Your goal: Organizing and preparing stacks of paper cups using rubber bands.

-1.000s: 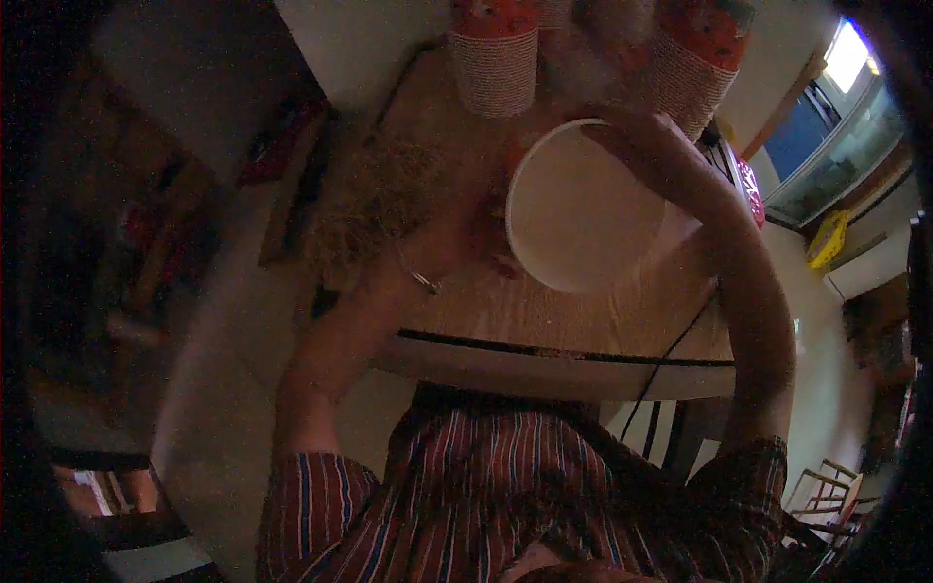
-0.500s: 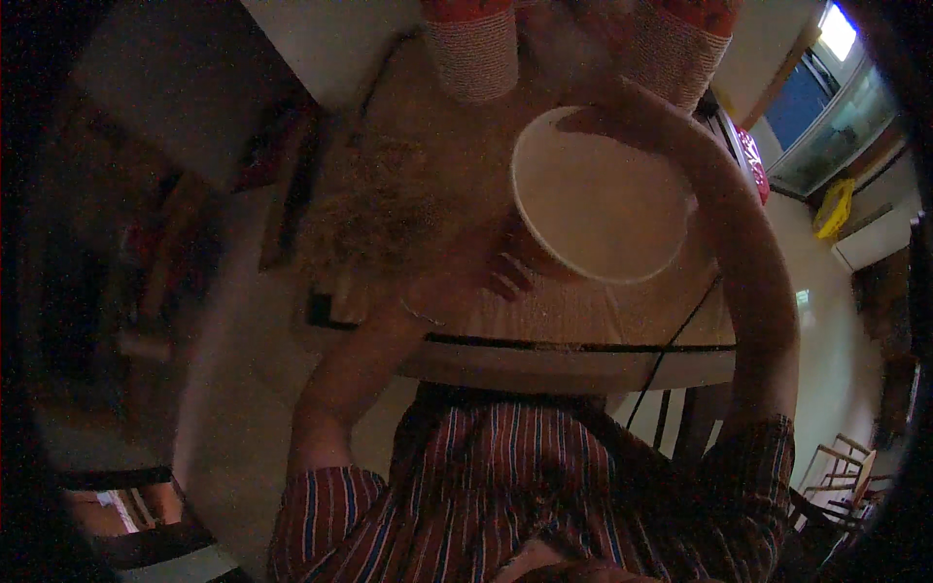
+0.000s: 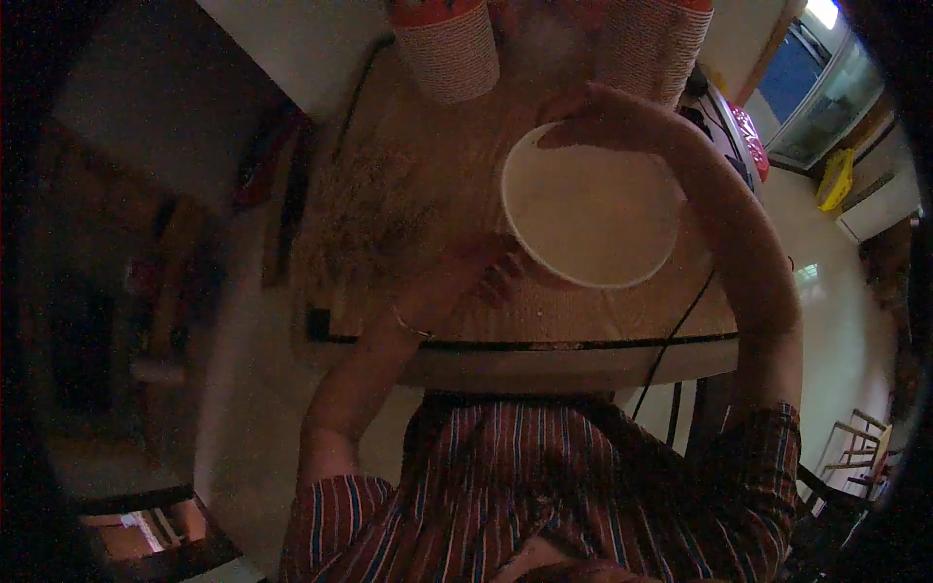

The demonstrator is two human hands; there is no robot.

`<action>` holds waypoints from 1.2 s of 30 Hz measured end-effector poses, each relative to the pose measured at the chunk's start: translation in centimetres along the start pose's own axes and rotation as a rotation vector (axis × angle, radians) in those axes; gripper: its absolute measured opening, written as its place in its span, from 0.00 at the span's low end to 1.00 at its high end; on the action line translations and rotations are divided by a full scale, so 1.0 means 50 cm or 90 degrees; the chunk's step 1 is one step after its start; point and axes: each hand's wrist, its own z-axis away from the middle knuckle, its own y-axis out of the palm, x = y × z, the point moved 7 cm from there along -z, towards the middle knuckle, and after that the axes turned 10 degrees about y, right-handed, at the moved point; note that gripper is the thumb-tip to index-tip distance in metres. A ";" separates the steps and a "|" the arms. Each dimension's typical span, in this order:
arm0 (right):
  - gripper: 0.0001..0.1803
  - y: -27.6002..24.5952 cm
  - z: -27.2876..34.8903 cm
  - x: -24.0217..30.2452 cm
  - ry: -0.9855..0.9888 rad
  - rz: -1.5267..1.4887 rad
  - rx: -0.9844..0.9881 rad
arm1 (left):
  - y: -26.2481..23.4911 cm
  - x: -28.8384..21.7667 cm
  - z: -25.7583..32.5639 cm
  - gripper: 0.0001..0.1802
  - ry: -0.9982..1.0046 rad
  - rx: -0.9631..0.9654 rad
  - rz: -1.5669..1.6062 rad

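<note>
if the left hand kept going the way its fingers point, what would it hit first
Most likely the white bowl: the left hand points right and slightly up, fingertips already at or under its near rim. Depth is unclear, so it may slide beneath.

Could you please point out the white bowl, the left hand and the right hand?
white bowl [image 3: 588,209], head view, on its pale inside.
left hand [image 3: 466,277], head view, on its back.
right hand [image 3: 583,112], head view, on the knuckles at the far rim.
</note>
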 end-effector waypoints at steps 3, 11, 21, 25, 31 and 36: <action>0.19 0.017 -0.018 -0.012 -0.088 0.040 -0.027 | -0.002 0.011 0.001 0.20 0.086 0.011 0.028; 0.20 -0.028 -0.008 -0.089 0.050 0.065 -0.139 | -0.044 -0.046 0.001 0.19 0.143 -0.150 -0.109; 0.15 -0.039 0.030 -0.092 0.189 0.041 -0.210 | -0.024 -0.165 0.069 0.27 0.515 -0.351 -0.409; 0.15 -0.033 0.040 -0.112 0.259 0.082 -0.136 | 0.005 -0.188 0.054 0.26 0.531 -0.321 -0.432; 0.16 -0.024 0.079 -0.064 0.241 0.060 -0.113 | 0.060 -0.221 0.104 0.26 0.695 -0.355 -0.628; 0.18 -0.011 0.077 -0.123 0.174 0.109 -0.062 | 0.060 -0.219 0.118 0.26 0.718 -0.334 -0.630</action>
